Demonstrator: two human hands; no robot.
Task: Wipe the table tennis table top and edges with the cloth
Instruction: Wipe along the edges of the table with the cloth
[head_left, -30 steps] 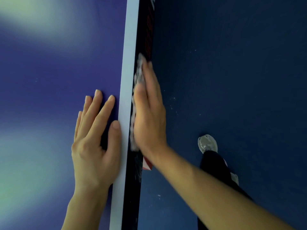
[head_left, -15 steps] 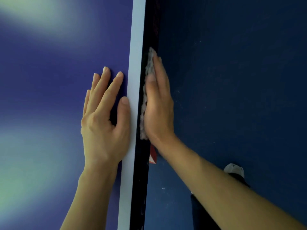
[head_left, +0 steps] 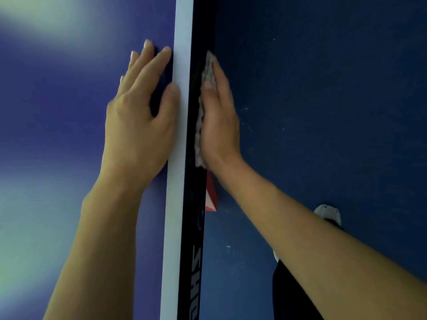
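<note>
The right hand (head_left: 220,125) lay flat with its fingers straight and close together, pressing a grey, nubbly cloth (head_left: 208,70) against the black side edge (head_left: 196,227) of the table tennis table. No finger curled round the cloth; it was only pinned between palm and edge. It showed as a thin strip along that edge, from the wrist to just past the fingertips. Its long axis ran with the edge, away from the person, so the coming stroke would, I judged, have to slide lengthwise along the edge rather than across it. Just across the edge, past the white border stripe (head_left: 182,42), the left hand (head_left: 138,121) rested open and flat on the blue table top (head_left: 57,146). Its thumb touched the stripe, level with the right hand, and it looked like a brace. Only the right hand was on the cloth.
</note>
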